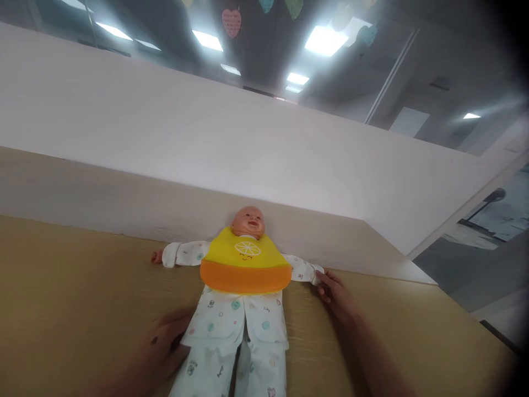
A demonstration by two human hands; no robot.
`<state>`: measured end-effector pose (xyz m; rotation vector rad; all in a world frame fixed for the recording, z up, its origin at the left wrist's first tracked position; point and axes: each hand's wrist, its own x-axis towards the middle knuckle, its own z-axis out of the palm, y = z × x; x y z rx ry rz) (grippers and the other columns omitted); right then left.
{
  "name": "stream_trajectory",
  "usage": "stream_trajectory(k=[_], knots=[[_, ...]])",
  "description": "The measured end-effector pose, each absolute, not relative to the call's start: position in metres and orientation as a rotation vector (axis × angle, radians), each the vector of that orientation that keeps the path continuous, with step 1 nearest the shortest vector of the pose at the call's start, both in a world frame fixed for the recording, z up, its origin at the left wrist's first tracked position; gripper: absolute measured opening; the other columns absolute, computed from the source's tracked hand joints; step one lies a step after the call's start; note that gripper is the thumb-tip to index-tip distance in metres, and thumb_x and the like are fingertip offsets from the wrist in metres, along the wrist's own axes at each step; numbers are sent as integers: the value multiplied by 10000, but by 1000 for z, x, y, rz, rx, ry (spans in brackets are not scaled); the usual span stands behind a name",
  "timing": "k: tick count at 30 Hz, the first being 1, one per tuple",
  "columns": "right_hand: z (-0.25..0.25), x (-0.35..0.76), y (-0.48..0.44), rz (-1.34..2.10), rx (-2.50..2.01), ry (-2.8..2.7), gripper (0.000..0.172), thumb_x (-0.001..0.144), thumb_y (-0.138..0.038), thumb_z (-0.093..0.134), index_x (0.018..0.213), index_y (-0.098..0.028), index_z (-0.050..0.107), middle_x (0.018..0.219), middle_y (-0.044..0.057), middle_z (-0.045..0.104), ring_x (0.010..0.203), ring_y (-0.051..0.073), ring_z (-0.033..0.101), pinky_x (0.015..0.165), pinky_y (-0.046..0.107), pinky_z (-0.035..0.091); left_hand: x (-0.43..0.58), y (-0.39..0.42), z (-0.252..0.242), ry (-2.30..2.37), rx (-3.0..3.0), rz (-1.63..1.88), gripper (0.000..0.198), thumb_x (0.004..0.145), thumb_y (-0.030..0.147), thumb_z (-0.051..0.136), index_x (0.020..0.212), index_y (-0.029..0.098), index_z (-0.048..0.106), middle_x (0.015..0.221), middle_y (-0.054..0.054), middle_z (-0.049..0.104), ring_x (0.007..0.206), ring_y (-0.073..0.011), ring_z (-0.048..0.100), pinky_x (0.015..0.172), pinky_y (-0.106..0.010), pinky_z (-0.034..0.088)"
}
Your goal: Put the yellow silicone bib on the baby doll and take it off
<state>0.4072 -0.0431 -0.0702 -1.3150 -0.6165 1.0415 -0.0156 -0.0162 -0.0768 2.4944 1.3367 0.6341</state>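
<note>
A baby doll [250, 220] lies face up on the wooden surface, its head against the wall base and its arms spread. It wears white patterned clothes [223, 318] and a yellow bib [248, 253] with an orange pocket [245, 277]. My right hand [334, 291] pinches the cuff of the doll's sleeve [303, 269] on the right side. My left hand [170, 339] is beside the lower edge of the doll's top, at the left; its fingertips are blurred and partly hidden by the cloth, so their grip is unclear.
The wooden surface [74, 286] meets a low white wall [185, 127] behind the doll. Above it is a glass pane with paper hearts [231, 23] and reflected ceiling lights. A surface edge runs down at the right, with a dark lamp-like object [494, 196] beyond.
</note>
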Motion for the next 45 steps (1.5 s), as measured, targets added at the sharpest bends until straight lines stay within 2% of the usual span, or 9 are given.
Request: stream_trajectory(k=[7, 10, 14, 21, 27, 37, 40, 43, 45], knots=[[-70, 409, -42, 1090, -1258, -511, 384, 589, -346, 821, 805, -180, 551, 734, -1, 609, 636, 132, 640, 358, 139, 307, -18, -14, -82, 1387, 2489, 567, 356, 765, 247, 510, 1043, 277, 730, 1159, -22, 692, 1057, -250, 636, 921, -355, 510], [-73, 410, -40, 1098, -1224, -474, 451, 552, -351, 857, 833, -187, 544, 780, -5, 638, 704, 151, 673, 394, 137, 365, -18, -14, -85, 1413, 2464, 570, 355, 762, 255, 518, 1049, 282, 725, 1182, -20, 681, 1079, -260, 624, 943, -378, 498], [-76, 411, -40, 1100, -1174, -518, 477, 544, -370, 870, 845, -181, 552, 764, -15, 642, 626, 111, 639, 432, 145, 415, -18, -15, -88, 1431, 2388, 606, 329, 756, 265, 537, 1019, 286, 734, 1172, -17, 686, 1080, -268, 622, 943, -377, 499], [-73, 411, -41, 1088, -1238, -570, 499, 518, -398, 872, 761, -171, 501, 606, -52, 549, 437, 35, 454, 319, 121, 242, -23, -9, -86, 1388, 2396, 448, 368, 788, 284, 517, 1104, 310, 704, 1223, -17, 660, 1128, -263, 599, 976, -383, 481], [-77, 413, -39, 1101, -1217, -560, 562, 484, -434, 881, 779, -170, 482, 576, -67, 511, 416, 24, 401, 306, 116, 212, -25, -7, -95, 1381, 2364, 495, 359, 776, 283, 542, 1092, 300, 710, 1226, -28, 657, 1126, -277, 596, 981, -404, 477], [-83, 410, -37, 1061, -1030, -405, 621, 467, -273, 892, 920, -221, 471, 517, -116, 404, 397, 3, 283, 324, 101, 201, -28, -7, -107, 1416, 2350, 608, 323, 758, 320, 564, 1036, 318, 728, 1184, -19, 679, 1088, -279, 619, 943, -407, 506], [-81, 409, -40, 1050, -1039, -447, 672, 519, -245, 855, 1087, -281, 497, 480, -118, 376, 395, 23, 279, 331, 109, 200, -25, -10, -104, 1425, 2328, 696, 304, 759, 327, 555, 1002, 312, 738, 1147, -24, 696, 1057, -274, 632, 928, -397, 512], [-77, 407, -44, 1035, -1070, -537, 833, 585, -247, 804, 1311, -376, 417, 450, -112, 367, 395, 47, 293, 343, 121, 212, -23, -11, -100, 1425, 2309, 704, 309, 758, 321, 548, 1000, 296, 739, 1144, -33, 698, 1052, -267, 632, 930, -390, 508], [-76, 407, -45, 1042, -1078, -565, 848, 592, -254, 794, 1343, -357, 413, 453, -103, 380, 402, 51, 303, 348, 128, 211, -24, -10, -97, 1395, 2323, 636, 327, 756, 314, 551, 1026, 290, 733, 1157, -33, 693, 1061, -263, 630, 931, -381, 510]])
